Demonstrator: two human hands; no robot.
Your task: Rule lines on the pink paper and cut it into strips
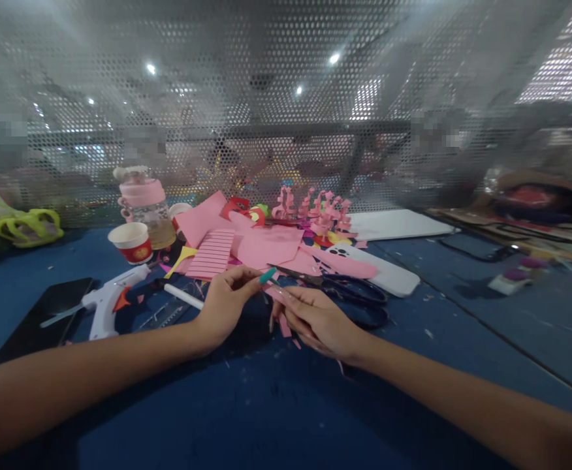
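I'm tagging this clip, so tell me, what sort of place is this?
Probably a shared craft workbench: cut pink paper, black scissors and a glue gun lie on a blue table behind a perforated metal screen.

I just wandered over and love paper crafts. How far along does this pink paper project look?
Some looks done: a cluster of finished pink paper shapes stands at the back. In hand: the left hand holds a teal-tipped pen against a pink strip held by the right hand. Probably left: uncut pink sheets lie by the scissors, and the glue gun rests aside.
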